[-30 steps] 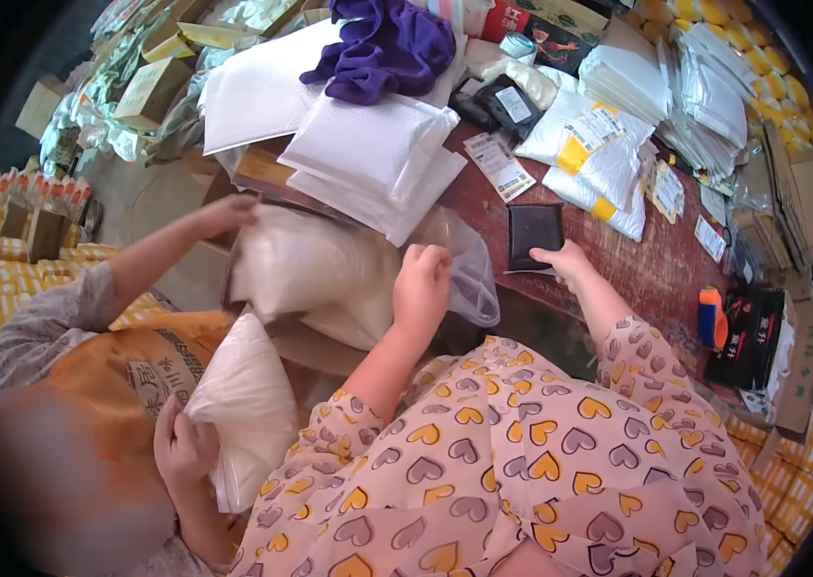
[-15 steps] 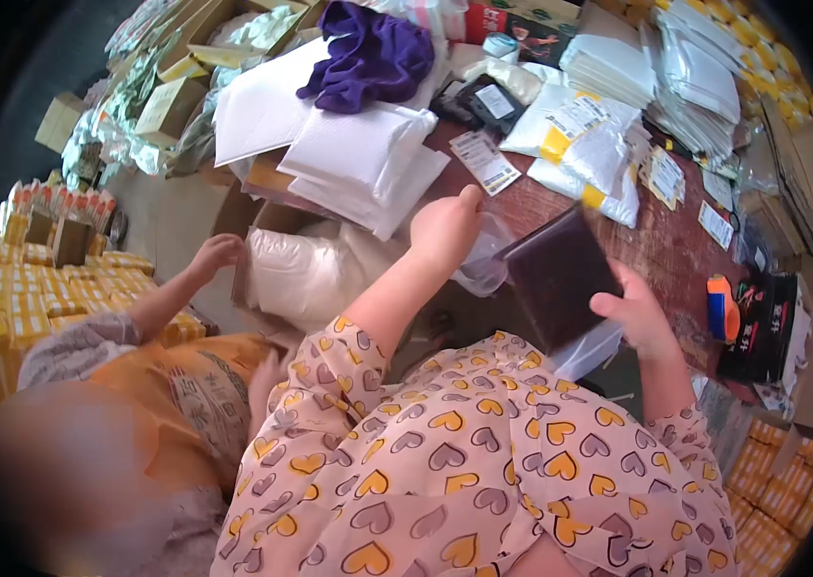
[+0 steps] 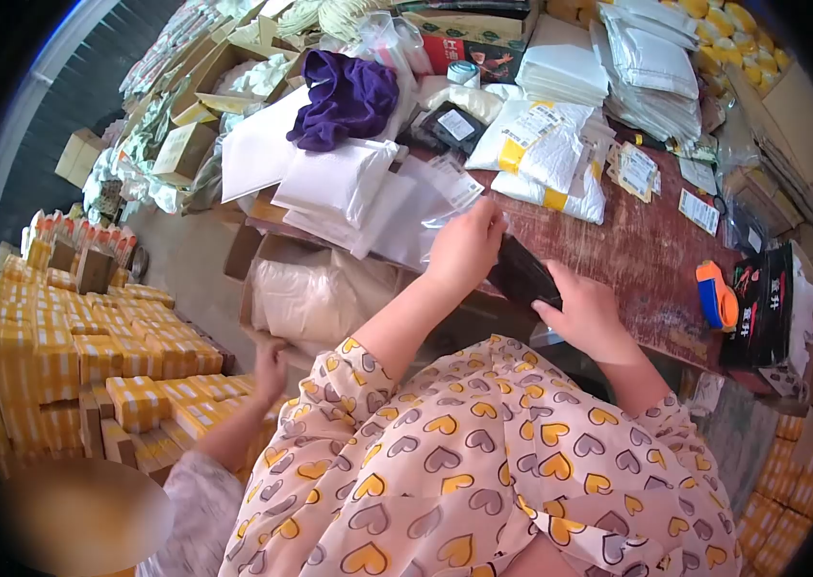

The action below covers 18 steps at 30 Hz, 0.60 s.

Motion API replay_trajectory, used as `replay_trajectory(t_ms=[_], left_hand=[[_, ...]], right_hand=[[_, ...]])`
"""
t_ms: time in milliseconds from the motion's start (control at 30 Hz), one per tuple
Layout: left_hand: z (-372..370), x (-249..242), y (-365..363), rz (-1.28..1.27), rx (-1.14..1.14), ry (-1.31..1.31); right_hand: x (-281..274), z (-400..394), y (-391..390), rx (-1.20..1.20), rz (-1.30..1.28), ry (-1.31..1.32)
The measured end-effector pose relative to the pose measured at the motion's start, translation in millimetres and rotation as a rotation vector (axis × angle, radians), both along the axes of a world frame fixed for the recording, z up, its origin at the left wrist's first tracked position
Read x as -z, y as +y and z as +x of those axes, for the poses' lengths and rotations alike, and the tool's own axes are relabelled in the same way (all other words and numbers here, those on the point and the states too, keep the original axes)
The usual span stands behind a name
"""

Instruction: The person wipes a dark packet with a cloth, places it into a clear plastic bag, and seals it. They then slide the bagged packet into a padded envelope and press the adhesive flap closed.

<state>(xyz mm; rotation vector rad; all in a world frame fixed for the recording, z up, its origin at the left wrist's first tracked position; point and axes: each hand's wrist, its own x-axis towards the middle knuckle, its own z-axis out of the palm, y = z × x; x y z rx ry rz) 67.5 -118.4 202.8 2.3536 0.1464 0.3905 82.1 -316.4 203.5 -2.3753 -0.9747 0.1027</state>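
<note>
Between my hands is a dark, flat rectangular object (image 3: 525,271), tilted so that mostly a narrow side shows. My right hand (image 3: 584,306) grips its near end, thumb along the edge. At its far end my left hand (image 3: 467,245) has its fingers curled in, right at the corner. A printed label (image 3: 452,181) lies just beyond my left fingers, beside white padded mailers (image 3: 339,183). White parcels with yellow tape (image 3: 536,144) lie farther back on the worn red table (image 3: 647,264).
Another person's hand (image 3: 272,370) is beside a plastic-lined carton (image 3: 296,293) at my left. A purple cloth (image 3: 344,101) lies on the mailers. An orange and blue tape dispenser (image 3: 717,296) and black box (image 3: 764,303) stand right. Yellow-and-white boxes (image 3: 99,356) are stacked left.
The dark object has turned from broad face to narrow side, and my hands have come closer together. The clear plastic beneath it is mostly out of sight. The other person's hand has moved lower.
</note>
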Motion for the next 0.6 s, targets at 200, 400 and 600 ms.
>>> replay_trajectory(t_ms=[200,400,600], left_hand=[[-13,-10,-5,0.307,0.195,-0.432],[-20,-36,-1,0.692,0.347,-0.455],[-49,-32,35,0.615,0.038,-0.400]], right_hand=[[-28,13,12,0.060,-0.200,0.221],[18,27,42,-0.272,0.671,0.601],[4,22,75,-0.187,0.927,0.759]])
